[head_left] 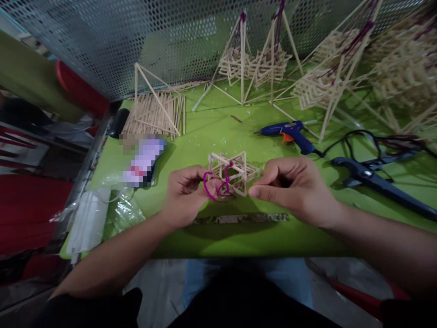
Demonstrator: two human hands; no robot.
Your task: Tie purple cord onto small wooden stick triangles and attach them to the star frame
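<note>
Just above the green table I hold a small frame of glued wooden sticks point(239, 171) between both hands. My left hand point(184, 193) is closed on its left side, fingers pinching a purple thread point(216, 187) that loops through the frame. My right hand point(293, 189) is closed in a pinch on the frame's right edge. A flat stained strip point(241, 218) lies on the table right below my hands.
A blue glue gun point(290, 132) and dark scissors point(375, 177) with cords lie to the right. Finished stick structures point(327, 77) stand along the back by a perforated metal screen. A stick pile point(155, 111), a blurred packet point(143, 159) and plastic bags point(90, 214) sit left.
</note>
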